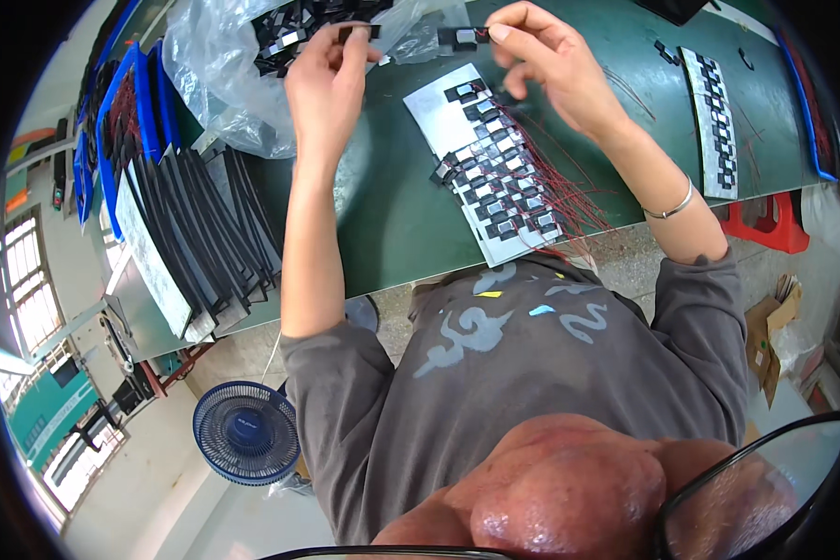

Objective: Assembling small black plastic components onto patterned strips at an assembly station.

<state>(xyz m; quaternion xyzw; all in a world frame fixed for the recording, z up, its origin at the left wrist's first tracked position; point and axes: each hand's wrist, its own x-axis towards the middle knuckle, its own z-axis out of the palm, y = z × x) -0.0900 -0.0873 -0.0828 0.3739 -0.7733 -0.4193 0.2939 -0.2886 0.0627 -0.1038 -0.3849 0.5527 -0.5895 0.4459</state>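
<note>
Two hands apart, each pinching. On left, clear plastic bag (217, 89); below, blue fan (245, 427), hub lettering too small to read. Your left hand (329, 84) holds small black piece (374, 32) beside bag. Mid-table, white board (436, 119) carries wired parts (483, 190). Beyond it, black module (459, 38), likely light, stiff-bodied, right end in your right hand (549, 67); wiring looks fragile, so grip body edges.

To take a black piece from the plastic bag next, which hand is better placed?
Probably the left hand, beside the plastic bag of black pieces. The right hand is farther away, pinching a wired piece.
</note>
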